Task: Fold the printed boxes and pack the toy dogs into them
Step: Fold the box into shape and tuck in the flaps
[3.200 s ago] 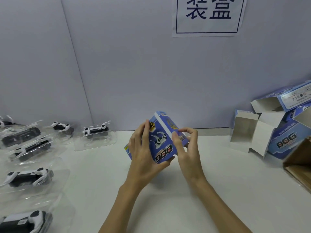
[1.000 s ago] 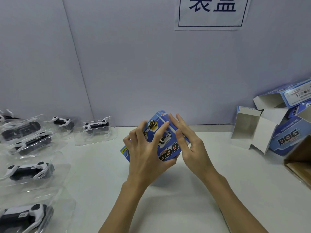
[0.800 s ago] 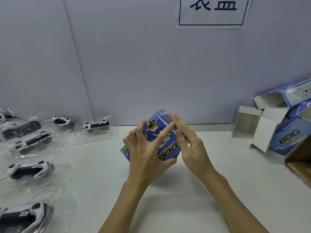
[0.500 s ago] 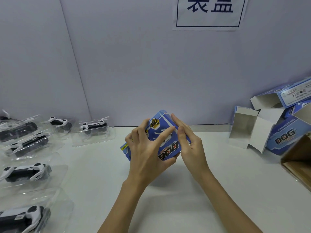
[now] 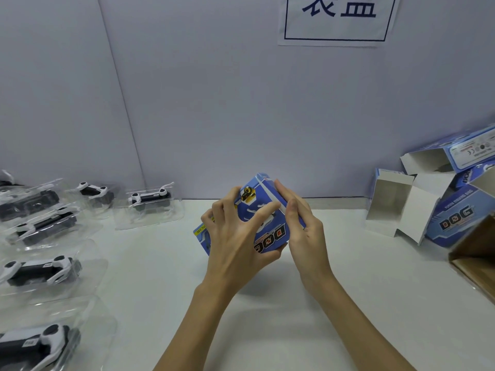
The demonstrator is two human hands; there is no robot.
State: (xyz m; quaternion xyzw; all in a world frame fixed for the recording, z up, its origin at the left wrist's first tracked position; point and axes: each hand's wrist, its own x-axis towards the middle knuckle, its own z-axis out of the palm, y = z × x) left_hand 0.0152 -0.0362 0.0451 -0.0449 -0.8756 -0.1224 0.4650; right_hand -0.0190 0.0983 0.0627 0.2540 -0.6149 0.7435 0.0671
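Holding: left hand (image 5: pixel 235 245) grips the printed box (image 5: pixel 267 226) with spread fingers (image 5: pixel 263 212); right hand (image 5: pixel 305 231) lays straight fingers on its right side, above mid-surface.
Lettering: "DOG", upside down on the held box; "DOG" on the open boxes (image 5: pixel 452 210) at right.
Sign (image 5: pixel 337 20): two large characters, tops cropped.
Surface (image 5: pixel 267 317): white; toy dogs (image 5: pixel 40 269) in clear trays at left.
Room: grey panel wall (image 5: pixel 214 103).

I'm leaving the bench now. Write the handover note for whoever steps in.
Left hand: grips the blue box, held tilted above the table.
Right hand: straight fingers press its right side.
Toy dogs in clear trays lie at left, unpacked. Open boxes are piled at right.
Done: this box is being folded; whether it holds a dog cannot be seen.
Left: pack the dogs.
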